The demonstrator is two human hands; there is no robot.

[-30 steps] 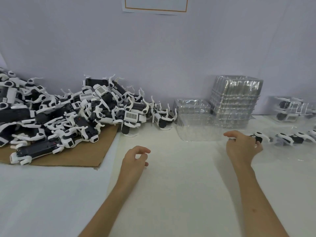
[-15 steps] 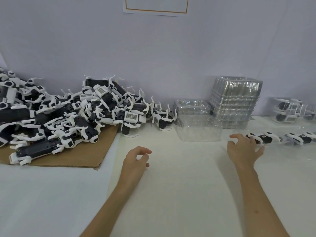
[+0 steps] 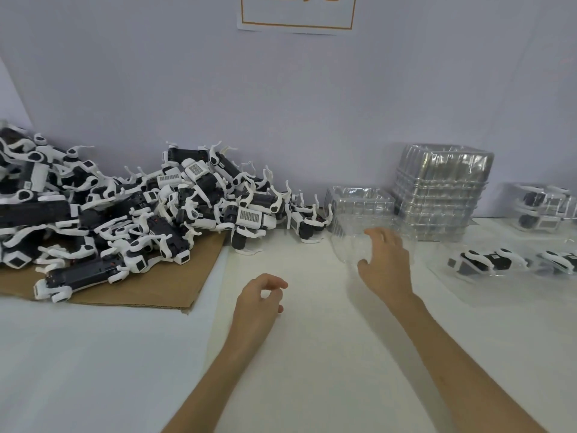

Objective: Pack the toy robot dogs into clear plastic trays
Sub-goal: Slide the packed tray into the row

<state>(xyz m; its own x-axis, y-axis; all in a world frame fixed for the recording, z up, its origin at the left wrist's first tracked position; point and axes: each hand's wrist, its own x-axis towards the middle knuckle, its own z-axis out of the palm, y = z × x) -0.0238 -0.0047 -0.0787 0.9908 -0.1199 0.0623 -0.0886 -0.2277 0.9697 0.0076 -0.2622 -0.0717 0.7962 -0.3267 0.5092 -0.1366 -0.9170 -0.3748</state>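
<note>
While the left hand (image 3: 259,296) rests on the white table (image 3: 312,370) with fingers loosely curled and holding nothing, the right hand (image 3: 385,264) reaches forward with fingers spread wide at a clear tray (image 3: 349,242); contact is not clear. The toy robot dogs (image 3: 125,214) lie piled on cardboard (image 3: 175,282) at the left.

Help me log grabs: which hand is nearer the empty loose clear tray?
Right. The right hand is at the front of the clear tray; the left hand is apart, to its left, nearer the person.
</note>
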